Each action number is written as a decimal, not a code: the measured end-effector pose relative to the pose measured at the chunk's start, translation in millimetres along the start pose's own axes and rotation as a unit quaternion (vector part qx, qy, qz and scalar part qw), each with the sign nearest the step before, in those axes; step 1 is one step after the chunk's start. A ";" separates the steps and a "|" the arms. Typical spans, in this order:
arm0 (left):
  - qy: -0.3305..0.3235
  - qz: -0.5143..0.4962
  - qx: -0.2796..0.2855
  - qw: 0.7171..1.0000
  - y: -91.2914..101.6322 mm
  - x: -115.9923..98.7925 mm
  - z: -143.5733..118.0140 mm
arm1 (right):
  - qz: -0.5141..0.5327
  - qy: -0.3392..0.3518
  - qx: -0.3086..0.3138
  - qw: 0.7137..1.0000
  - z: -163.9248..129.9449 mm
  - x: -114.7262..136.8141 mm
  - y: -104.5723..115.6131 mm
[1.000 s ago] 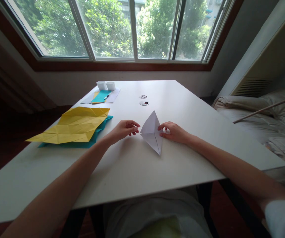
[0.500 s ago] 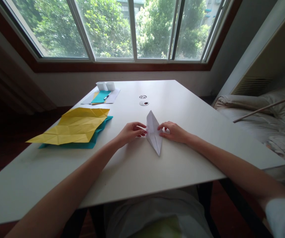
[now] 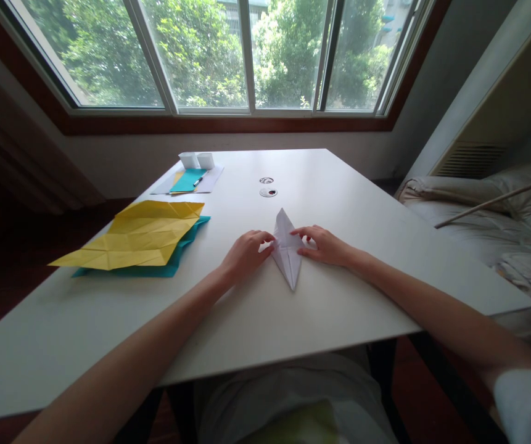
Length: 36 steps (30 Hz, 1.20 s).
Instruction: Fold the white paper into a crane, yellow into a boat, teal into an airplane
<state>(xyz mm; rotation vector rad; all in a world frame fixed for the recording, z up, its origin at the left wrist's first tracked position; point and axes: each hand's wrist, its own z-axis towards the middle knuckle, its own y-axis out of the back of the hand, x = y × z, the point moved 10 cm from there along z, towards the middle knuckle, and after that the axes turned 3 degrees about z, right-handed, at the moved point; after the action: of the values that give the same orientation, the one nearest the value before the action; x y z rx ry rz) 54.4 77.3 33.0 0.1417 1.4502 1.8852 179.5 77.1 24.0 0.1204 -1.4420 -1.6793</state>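
A sheet of white paper [image 3: 288, 262], folded into a long diamond with pointed ends, lies on the white table in front of me. My left hand [image 3: 249, 251] grips its left edge, thumb and fingers closing at the middle of the fold. On the opposite side, my right hand [image 3: 323, 244] has its fingertips on the upper right face and its thumb at the right edge, pinching the paper. A crease runs across the diamond between the two hands.
Creased yellow paper [image 3: 145, 234] lies over creased teal paper [image 3: 186, 246] on the left. Farther back are a flat teal sheet [image 3: 184, 182], a pen [image 3: 199, 181] and two small white containers [image 3: 205, 161]. Two round inserts [image 3: 268, 193] sit mid-table. A cushioned seat [image 3: 459, 203] is at right.
My left hand has moved slightly right and its fingers have closed on the paper's edge. The lower tip of the folded paper has swung a little left. My right fingertips have shifted slightly left.
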 end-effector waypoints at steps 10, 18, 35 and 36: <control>-0.081 0.027 0.042 0.995 -18.0 -12.7 -1.8 | -0.068 -0.003 0.022 0.997 -1.7 -8.0 -8.3; -0.094 0.027 0.066 0.993 -14.1 -20.0 -3.0 | -0.022 0.047 0.051 0.997 -3.5 6.8 -8.5; -0.116 0.018 0.157 0.981 -25.9 -21.7 -13.2 | 0.026 0.068 0.117 0.991 -8.1 21.0 -11.4; -0.116 0.011 0.163 0.980 -26.0 -21.7 -13.8 | 0.026 0.071 0.120 0.990 -8.1 21.4 -11.8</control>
<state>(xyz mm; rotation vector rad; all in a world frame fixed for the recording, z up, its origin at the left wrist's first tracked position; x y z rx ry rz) 75.6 55.5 12.8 0.5189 1.5861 1.5741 164.9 56.0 21.4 0.3255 -1.5202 -1.4206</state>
